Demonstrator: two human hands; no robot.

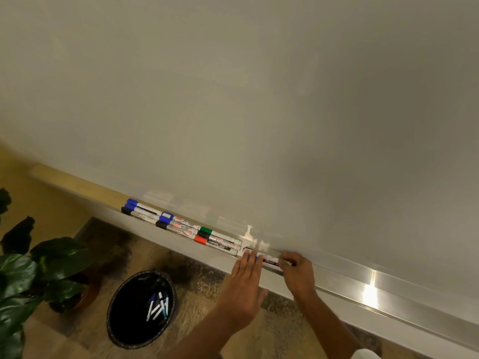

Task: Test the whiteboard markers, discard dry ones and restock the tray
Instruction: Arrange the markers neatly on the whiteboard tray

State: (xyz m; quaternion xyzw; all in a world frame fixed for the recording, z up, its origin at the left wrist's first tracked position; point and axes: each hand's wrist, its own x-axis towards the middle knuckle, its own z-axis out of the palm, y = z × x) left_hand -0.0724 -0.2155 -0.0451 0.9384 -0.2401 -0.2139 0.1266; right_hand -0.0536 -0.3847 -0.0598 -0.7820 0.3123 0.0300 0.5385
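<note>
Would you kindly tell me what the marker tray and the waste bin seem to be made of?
Marker tray: likely brushed aluminium, silvery with a bright glare streak.
Waste bin: black, seemingly lined with a plastic bag, crinkled at the rim.

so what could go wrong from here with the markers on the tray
1. The white marker with a blue cap, gripped by the right hand and only touched by the flat left hand, may slip off the silver metal tray and hit the floor: the round black bin stands off to the left, not under it.
2. The left hand's fingers lie close to the red-capped marker; a nudge could roll that row off the tray.
</note>
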